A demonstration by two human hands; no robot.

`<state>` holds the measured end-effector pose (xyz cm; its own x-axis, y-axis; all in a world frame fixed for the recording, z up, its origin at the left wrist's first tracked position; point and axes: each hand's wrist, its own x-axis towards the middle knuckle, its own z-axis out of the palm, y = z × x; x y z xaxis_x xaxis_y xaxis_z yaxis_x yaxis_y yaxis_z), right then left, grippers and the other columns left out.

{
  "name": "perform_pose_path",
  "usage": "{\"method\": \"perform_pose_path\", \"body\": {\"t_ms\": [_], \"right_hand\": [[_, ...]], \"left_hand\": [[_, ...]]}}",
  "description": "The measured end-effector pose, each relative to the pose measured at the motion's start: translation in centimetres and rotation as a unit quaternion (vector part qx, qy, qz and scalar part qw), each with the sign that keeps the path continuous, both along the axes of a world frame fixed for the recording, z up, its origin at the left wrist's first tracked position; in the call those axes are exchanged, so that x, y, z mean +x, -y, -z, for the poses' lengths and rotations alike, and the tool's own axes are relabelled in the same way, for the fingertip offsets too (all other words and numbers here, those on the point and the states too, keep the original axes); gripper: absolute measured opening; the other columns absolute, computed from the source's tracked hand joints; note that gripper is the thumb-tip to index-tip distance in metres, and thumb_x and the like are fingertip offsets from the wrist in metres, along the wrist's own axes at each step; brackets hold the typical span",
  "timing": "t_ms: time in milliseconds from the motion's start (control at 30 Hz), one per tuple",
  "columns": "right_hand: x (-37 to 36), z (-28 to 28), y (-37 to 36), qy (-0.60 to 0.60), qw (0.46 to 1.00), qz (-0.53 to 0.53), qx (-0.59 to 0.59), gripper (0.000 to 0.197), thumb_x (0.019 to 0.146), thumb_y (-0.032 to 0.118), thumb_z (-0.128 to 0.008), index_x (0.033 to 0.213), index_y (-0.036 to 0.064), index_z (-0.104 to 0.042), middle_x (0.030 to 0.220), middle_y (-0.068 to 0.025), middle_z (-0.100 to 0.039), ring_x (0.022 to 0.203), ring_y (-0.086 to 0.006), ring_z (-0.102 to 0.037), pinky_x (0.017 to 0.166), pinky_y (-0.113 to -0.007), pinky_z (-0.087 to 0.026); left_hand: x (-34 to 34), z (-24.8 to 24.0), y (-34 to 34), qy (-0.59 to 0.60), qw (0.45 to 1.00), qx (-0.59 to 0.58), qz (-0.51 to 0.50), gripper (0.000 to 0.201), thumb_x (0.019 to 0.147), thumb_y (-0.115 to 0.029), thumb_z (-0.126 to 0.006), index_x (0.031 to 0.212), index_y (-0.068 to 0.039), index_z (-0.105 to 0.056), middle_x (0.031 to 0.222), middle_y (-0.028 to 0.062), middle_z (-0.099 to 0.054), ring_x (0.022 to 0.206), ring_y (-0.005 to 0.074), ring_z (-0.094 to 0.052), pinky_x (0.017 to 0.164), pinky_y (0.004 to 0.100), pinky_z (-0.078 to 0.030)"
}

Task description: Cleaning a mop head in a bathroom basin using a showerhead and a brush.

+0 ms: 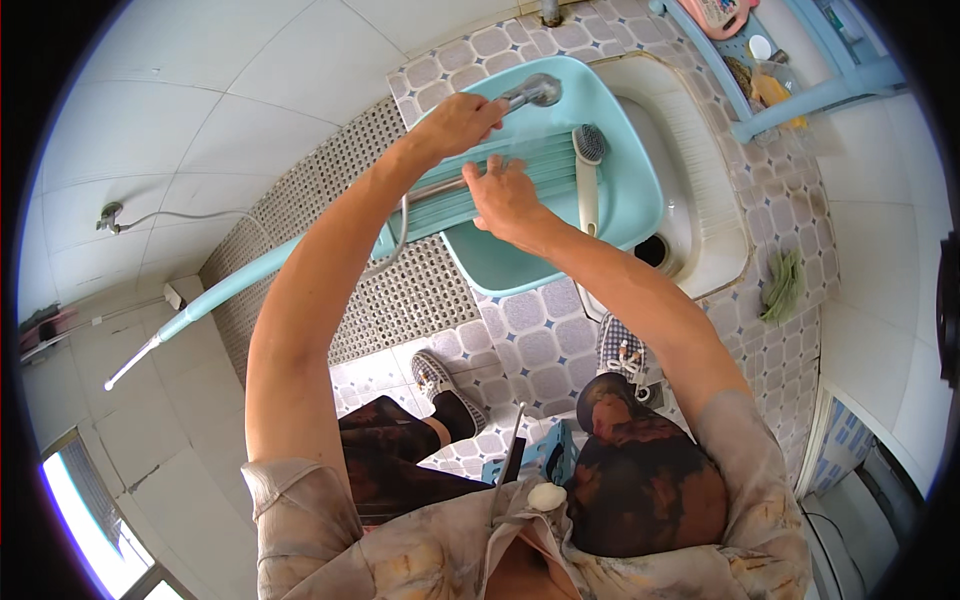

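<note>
My left hand [461, 126] is closed around a chrome shower head [541, 90], held over the far part of a turquoise basin [648, 190]. A faint spray falls from it. Inside the basin lies the ribbed turquoise head [548, 180] of a long-handled tool, with a metal bar along it. My right hand [510, 205] straddles this head, fingers bent over it and thumb on the near side; the fingertips are partly blurred by water. The tool's turquoise pole [240, 277] runs out to the left beneath my left forearm. To the right of my right hand rests a white-handled scrub brush [588, 175].
The basin sits partly over a white squat toilet [735, 225] with a dark drain hole. A green cloth [783, 287] lies on the tiles to the right. At the upper right stands a blue shelf [790, 115]. A grey perforated mat [425, 300] covers the floor left of the basin.
</note>
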<state>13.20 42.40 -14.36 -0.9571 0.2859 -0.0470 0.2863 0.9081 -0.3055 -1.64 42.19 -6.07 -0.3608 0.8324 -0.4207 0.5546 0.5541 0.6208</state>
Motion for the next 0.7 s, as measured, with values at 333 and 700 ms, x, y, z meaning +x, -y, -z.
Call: {"method": "perform_pose_path", "body": {"t_ms": [333, 700], "right_hand": [[-0.2, -0.5, -0.3, 0.042, 0.999, 0.007, -0.032, 0.076, 0.075, 0.026, -0.086, 0.133, 0.0023, -0.043, 0.126, -0.0305, -0.051, 0.116, -0.0576, -0.054, 0.085, -0.046, -0.060], [-0.5, -0.4, 0.0, 0.033, 0.999, -0.006, -0.016, 0.076, 0.074, 0.026, -0.086, 0.133, 0.0032, -0.043, 0.126, -0.0308, -0.051, 0.113, -0.0565, -0.056, 0.084, -0.046, -0.060]], "left_hand": [[0.7, 5.9, -5.1, -0.249, 0.965, -0.030, 0.078, 0.057, 0.100, -0.052, -0.046, 0.103, -0.001, -0.069, 0.091, 0.0176, -0.072, 0.090, 0.0343, -0.068, 0.086, 0.0449, -0.052], [-2.3, 8.3, -4.5, -0.179, 0.974, -0.079, 0.115, 0.057, 0.100, -0.051, -0.044, 0.094, -0.002, -0.071, 0.087, 0.0133, -0.072, 0.090, 0.0318, -0.067, 0.086, 0.0436, -0.049]]}}
